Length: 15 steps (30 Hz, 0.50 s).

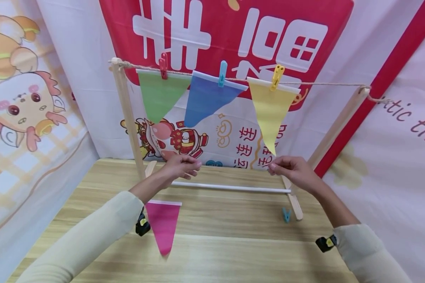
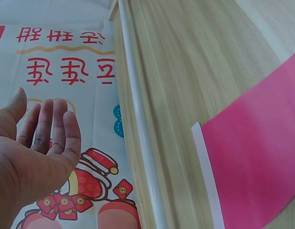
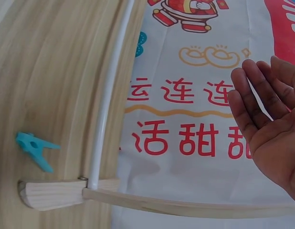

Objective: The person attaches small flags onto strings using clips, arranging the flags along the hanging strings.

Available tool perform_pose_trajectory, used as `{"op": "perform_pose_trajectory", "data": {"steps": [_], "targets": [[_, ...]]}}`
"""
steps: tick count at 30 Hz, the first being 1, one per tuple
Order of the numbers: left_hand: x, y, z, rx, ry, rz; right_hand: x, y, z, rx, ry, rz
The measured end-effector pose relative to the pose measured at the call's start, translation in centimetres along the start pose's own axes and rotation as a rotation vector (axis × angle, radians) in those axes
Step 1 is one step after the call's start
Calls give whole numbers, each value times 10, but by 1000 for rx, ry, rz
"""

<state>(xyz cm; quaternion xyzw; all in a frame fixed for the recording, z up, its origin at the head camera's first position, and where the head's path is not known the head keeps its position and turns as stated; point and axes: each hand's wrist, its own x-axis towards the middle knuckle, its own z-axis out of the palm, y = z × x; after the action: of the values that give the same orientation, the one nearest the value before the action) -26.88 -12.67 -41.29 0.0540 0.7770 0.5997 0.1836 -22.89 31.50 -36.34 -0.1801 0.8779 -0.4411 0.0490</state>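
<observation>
My left hand [image 1: 182, 167] is in the air near the left side of the wooden stand, its fingers loosely extended around nothing. My right hand [image 1: 292, 171] hovers just below the tip of a yellow pennant [image 1: 270, 106]; its fingers look relaxed and hold nothing in the right wrist view. On the string [image 1: 329, 83] hang a green pennant [image 1: 163, 94] under a red clothespin [image 1: 163, 67], a blue pennant [image 1: 209, 96] under a light blue clothespin [image 1: 222, 74], and the yellow one under a yellow clothespin [image 1: 277, 76]. A pink pennant [image 1: 164, 226] lies on the table, below the left forearm.
Wooden posts [image 1: 127, 114] carry the string, and a white rod [image 1: 230, 187] joins them low down. Near the stand's right foot [image 1: 295, 204] lies a teal clothespin [image 3: 35, 150]. Printed cloth [image 1: 106, 118] hangs behind the wood-grain table [image 1: 241, 255].
</observation>
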Motion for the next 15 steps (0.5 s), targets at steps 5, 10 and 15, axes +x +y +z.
{"op": "perform_pose_trajectory", "data": {"steps": [5, 10, 15], "targets": [[1, -4, 2, 10, -11, -7, -4, 8, 0, -25, -30, 32], [0, -5, 2, 10, -16, -21, -6, 14, 1, -29, -43, 46], [-2, -7, 2, 2, -21, -18, -8, 18, 3, -25, -42, 51]]}}
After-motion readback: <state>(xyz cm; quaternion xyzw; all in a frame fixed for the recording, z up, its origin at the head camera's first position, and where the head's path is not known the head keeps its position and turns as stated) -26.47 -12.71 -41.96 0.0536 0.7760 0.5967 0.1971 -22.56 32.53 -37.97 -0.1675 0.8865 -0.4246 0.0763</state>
